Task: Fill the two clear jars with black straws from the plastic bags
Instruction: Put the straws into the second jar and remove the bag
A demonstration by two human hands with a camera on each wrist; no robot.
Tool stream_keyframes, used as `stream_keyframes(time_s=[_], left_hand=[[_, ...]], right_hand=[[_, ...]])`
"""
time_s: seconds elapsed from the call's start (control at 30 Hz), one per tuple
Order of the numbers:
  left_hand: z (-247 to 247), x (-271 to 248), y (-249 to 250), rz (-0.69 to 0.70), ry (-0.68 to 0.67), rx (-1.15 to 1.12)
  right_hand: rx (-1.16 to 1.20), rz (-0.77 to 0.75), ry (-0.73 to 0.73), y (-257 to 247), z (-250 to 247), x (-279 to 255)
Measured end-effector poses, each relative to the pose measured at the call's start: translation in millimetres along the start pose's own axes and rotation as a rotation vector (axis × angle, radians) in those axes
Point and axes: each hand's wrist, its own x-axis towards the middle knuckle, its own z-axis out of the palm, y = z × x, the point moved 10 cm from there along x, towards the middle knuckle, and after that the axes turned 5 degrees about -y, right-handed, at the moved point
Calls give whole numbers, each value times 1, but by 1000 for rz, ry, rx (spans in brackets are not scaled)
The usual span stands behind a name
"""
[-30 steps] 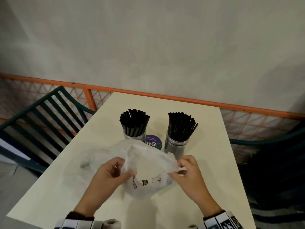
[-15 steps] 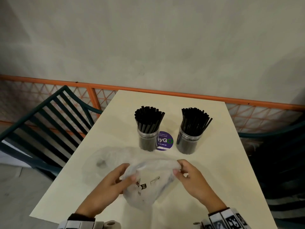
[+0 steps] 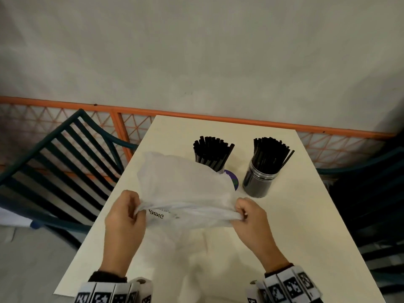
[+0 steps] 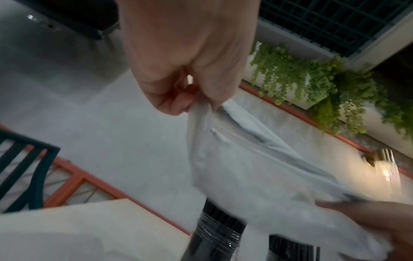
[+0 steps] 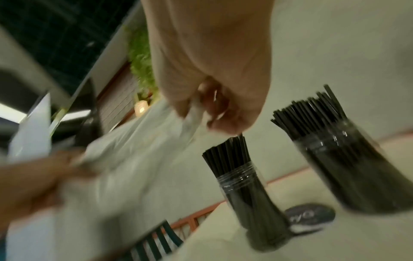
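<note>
Cream table (image 3: 306, 226) against grey wall. Behind plastic bag (image 3: 188, 189): two straw-packed jars (image 3: 259, 181). Left hand (image 3: 124, 217), right hand (image 3: 251, 217) pinching bag's near edge, stretched apart. Limp, light, slippery film, probably; best gripped at bunched edges.

Bag pulled wide and lifted

The plastic bag (image 3: 188, 189), which a second ago sat bunched low between the hands, is now stretched out sideways and raised, its loose upper part billowing toward 12 o'clock and covering the lower half of the left jar (image 3: 219, 170) that was showing in full half a second ago. The left hand (image 3: 124, 217) has gone from fingers resting along the bag to a tight pinch on its edge at 9 o'clock; the right hand (image 3: 251, 217) has curled shut on the opposite edge at 3 o'clock. The two hands have moved farther apart. The printed lettering (image 3: 156, 216) now sits just beside the left hand.
</note>
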Motion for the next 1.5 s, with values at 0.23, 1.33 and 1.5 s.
stream_keyframes(time_s=[0.23,1.33,1.5], left_hand=[[39,1,-47,-304,-380,-478],[67,-28,-105,352,-679,379],[128,-49,-162,356,-876,749]], right_hand=[[462,112,-577,-12,64,-14],[-778,65,-782,65,260,5],[-624,-70,-755,50,254,15]])
